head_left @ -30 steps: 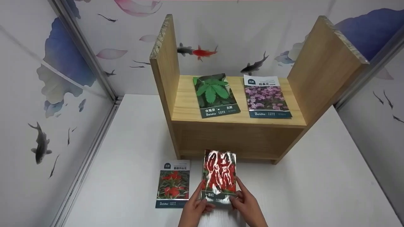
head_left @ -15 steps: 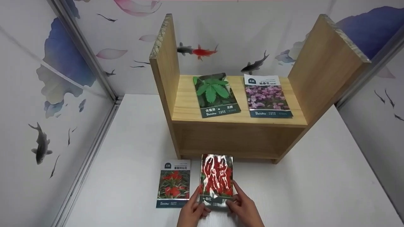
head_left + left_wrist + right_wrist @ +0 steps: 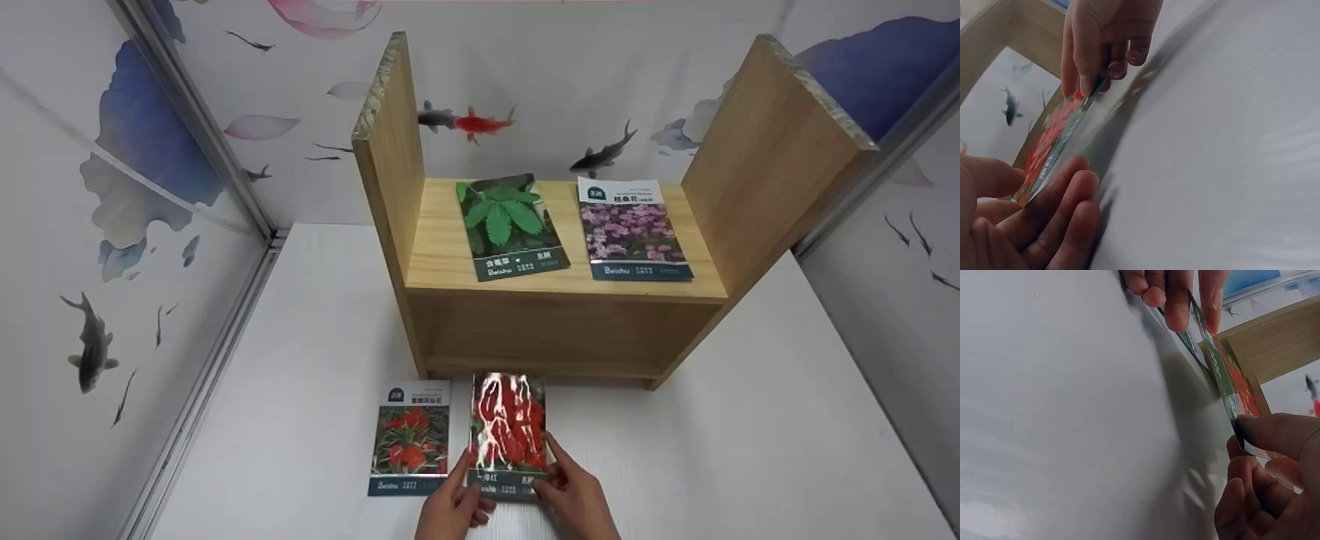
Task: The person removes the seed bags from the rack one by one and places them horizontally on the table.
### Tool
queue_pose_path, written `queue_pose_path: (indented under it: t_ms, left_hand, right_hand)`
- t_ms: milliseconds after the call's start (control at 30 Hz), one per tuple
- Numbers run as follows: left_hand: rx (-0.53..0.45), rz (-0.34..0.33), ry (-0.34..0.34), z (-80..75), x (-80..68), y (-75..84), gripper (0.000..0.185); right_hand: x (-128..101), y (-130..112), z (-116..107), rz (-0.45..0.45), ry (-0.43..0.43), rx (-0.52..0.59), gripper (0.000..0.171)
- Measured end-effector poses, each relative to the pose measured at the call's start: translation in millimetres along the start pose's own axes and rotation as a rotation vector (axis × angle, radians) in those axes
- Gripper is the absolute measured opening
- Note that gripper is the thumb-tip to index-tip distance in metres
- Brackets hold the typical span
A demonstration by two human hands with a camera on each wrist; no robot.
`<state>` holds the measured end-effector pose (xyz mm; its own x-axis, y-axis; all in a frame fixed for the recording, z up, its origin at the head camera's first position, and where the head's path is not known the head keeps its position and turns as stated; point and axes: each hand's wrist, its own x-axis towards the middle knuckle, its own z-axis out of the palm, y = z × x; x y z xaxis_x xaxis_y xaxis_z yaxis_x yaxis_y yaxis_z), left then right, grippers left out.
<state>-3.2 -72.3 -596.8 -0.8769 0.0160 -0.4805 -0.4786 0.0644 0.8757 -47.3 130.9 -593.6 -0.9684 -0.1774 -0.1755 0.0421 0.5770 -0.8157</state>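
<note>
A glossy seed packet with red flowers (image 3: 510, 431) and a dark green lower band is held just over the white table, its face catching bright glare. My left hand (image 3: 452, 504) pinches its lower left edge, thumb on top and fingers beneath. At the lower right edge my right hand (image 3: 576, 495) pinches it the same way. Both wrist views show the packet edge-on between the hands, with its shadow on the table below. Left of it, a second packet with red flowers and green leaves (image 3: 411, 442) lies flat, close to the left hand.
Behind stands a wooden shelf unit (image 3: 566, 292) with tall side panels. On its upper board lie a green-leaf packet (image 3: 512, 225) and a pink-flower packet (image 3: 634, 232). Walls printed with fish (image 3: 95, 341) and lotus leaves enclose the white table (image 3: 750, 450).
Both hands have moved the held packet slightly left and toward the person, nearer to the packet lying on the table. The packets on the shelf stay where they were.
</note>
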Motion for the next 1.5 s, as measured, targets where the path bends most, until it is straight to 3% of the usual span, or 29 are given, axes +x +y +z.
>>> queue_pose_path:
  t_ms: [333, 567, 967, 1133, 1500]
  left_hand:
    - [0.233, 0.015, 0.085, 2.6, -2.4, 4.6, 0.057]
    - [0.348, 0.080, 0.089, -0.1, -0.6, -1.1, 0.057]
    - [0.393, 0.093, 0.036, -5.8, -0.1, -0.1, 0.058]
    - [0.426, 0.104, 0.043, -6.3, 0.1, 0.3, 0.058]
    - [0.444, 0.060, 0.050, -4.1, 1.3, 0.8, 0.058]
  right_hand:
    - [3.8, 0.6, 5.1, 0.027, 0.002, -0.022, 0.071]
    - [5.0, -0.6, 8.2, 0.067, -0.019, -0.078, 0.072]
    - [3.9, -3.7, 17.0, 0.100, 0.034, -0.188, 0.074]
    - [4.0, -3.7, 19.1, 0.111, 0.043, -0.198, 0.074]
    - [4.3, -5.4, 22.8, 0.115, 0.095, -0.250, 0.074]
